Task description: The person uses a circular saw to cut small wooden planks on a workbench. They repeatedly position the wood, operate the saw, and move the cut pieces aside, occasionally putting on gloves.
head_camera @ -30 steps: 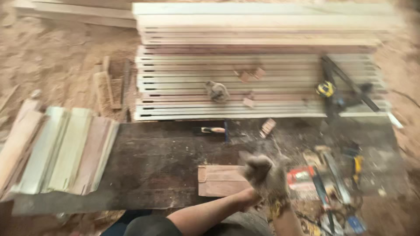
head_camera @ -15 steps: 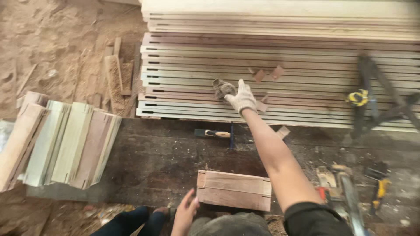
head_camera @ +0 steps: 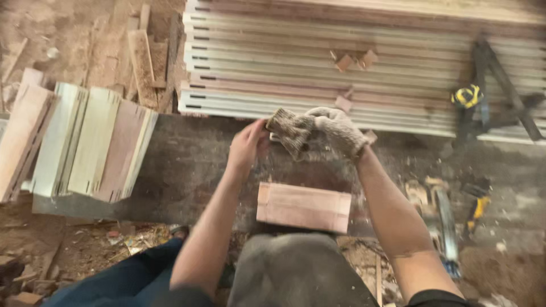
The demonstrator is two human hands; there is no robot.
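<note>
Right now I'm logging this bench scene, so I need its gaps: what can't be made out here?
- Head view: left hand fingertips hidden behind the loose glove.
- Gloved right hand blurred; its grip on the glove is unclear.
- Wooden block: near edge covered by the person's knee.
- Tools at right: smeared, kinds uncertain.
- Plank stack: cut off by the top edge.

right hand (head_camera: 340, 132): gloved, drawn back from the stacked slats (head_camera: 364, 68) to above the dark bench (head_camera: 187, 165) | spare knit glove (head_camera: 290, 132): off the slats, now held between both hands | left hand (head_camera: 245, 146): bare, lifted from beside the wooden block (head_camera: 303, 207) up to the glove's cuff
</note>
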